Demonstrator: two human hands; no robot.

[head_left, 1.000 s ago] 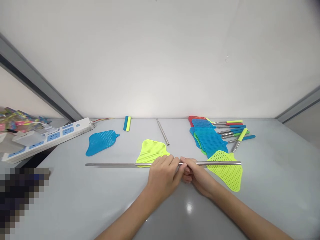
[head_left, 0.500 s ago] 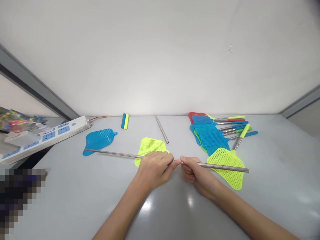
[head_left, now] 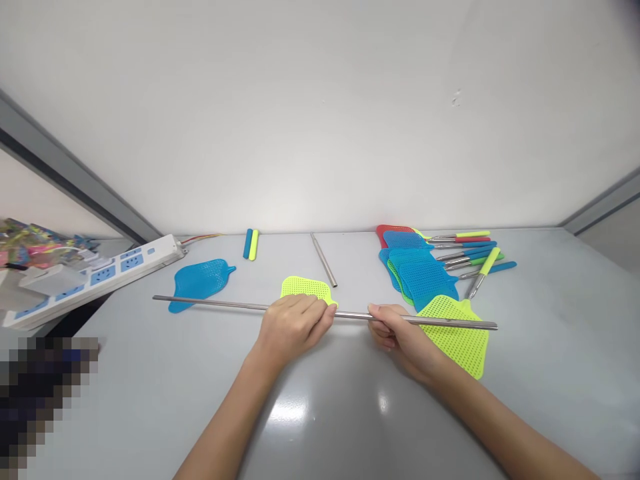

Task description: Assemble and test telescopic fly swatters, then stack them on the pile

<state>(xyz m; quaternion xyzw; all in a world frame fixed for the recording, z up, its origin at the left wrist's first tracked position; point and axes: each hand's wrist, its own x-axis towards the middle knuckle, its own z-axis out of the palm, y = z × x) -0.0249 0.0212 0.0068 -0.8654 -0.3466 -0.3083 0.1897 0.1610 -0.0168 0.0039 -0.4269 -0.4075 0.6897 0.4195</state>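
Note:
A long, thin telescopic metal rod [head_left: 353,315] is held level above the table, extended from left to right. My left hand [head_left: 293,327] is closed around its middle, knuckles up. My right hand [head_left: 403,337] pinches the thicker right part between thumb and fingers, a short gap away. Behind my left hand lies a yellow fly swatter head [head_left: 306,287], partly covered. The rod's left end passes over a blue fly swatter head [head_left: 200,279]; its right end crosses a yellow fly swatter [head_left: 457,347] with a folded metal stem and yellow grip.
Several fly swatters [head_left: 425,280] in blue, green and red lie stacked at the back right. A short metal tube [head_left: 325,260] lies near the wall. A blue grip [head_left: 248,244] and a yellow grip [head_left: 253,245] lie side by side. A white power strip [head_left: 155,257] sits at the left.
My left hand has moved left and my right hand slightly right, so they are farther apart. The rod reaches farther left and more of it shows between my hands.

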